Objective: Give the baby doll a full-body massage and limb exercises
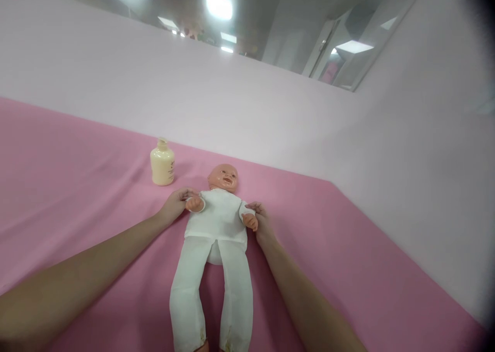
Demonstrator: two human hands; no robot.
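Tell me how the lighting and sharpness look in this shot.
Head view: ceiling lights blow out to white glare; the doll and bottle look soft and evenly lit, with faint shadows on the pink cloth; wide-angle lens tilts the wall; dark vignette at right.

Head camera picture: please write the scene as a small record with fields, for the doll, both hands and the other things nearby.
doll: baby doll in white clothes, lying face up on the pink sheet, head away from the camera
left hand: left hand at the doll's hand on the bottle side, fingers closed around it
right hand: right hand at the doll's other hand, gripping it
bottle: cream bottle standing upright beside the doll's head, apart from it
background: pale pink wall behind the sheet
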